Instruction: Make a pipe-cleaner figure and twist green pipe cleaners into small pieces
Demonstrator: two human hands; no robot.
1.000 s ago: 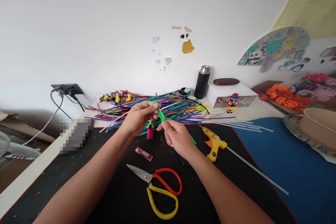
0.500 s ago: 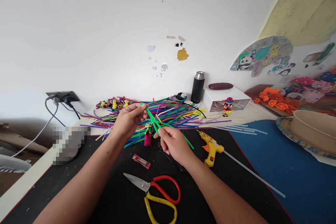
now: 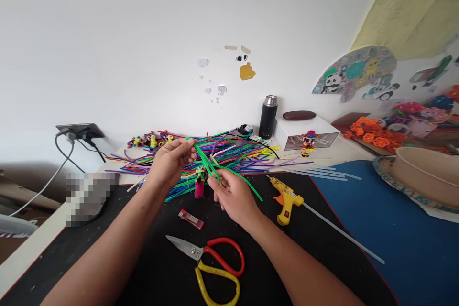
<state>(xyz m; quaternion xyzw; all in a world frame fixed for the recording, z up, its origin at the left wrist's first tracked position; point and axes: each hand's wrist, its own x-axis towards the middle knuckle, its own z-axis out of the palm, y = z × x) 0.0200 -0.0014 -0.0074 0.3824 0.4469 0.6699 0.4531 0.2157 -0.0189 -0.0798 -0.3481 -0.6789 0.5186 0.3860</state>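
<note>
My left hand (image 3: 171,161) pinches one end of a green pipe cleaner (image 3: 203,160) above the black mat. My right hand (image 3: 232,194) pinches the same green pipe cleaner lower down, and its free end trails off to the right. Below and between the hands stands a small pink and green pipe-cleaner figure (image 3: 199,184). Behind them lies a heap of coloured pipe cleaners (image 3: 229,152).
On the black mat (image 3: 150,258) lie a red lighter (image 3: 191,219), red-and-yellow scissors (image 3: 215,260) and a yellow glue gun (image 3: 286,195) with a long glue stick. A black flask (image 3: 268,116), white box (image 3: 304,133) and small figures stand by the wall. A bowl (image 3: 423,174) sits right.
Both hands have pulled apart, stretching the green pipe cleaner longer between them. The view has shifted a little left and down.
</note>
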